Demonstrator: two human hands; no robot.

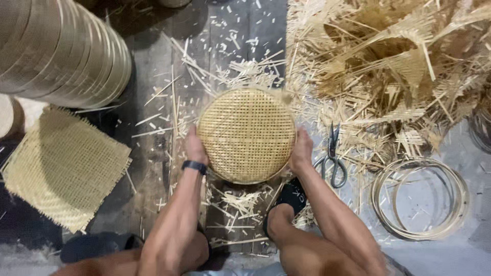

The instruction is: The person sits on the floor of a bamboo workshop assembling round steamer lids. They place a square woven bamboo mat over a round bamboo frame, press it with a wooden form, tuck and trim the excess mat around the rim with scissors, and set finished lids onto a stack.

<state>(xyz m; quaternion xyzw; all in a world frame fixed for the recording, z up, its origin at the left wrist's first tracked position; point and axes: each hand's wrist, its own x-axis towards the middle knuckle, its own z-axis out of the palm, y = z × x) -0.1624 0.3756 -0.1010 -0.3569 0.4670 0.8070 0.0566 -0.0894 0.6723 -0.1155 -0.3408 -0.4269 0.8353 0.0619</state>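
Both hands — left hand [195,148] at nine o'clock, right hand [302,151] at three — clasp the round woven tray [246,135] by its rim; scissors [333,156] lie just right.

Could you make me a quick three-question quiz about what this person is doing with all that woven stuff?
1. True or false: both hands grip the round tray.
2. What lies just right of the right hand? A) scissors B) hammer C) brush
3. Which wrist wears a dark band?

Key: 1 true, the left hand and right hand hold opposite edges. 2 A, the scissors lie on the floor. 3 The left.
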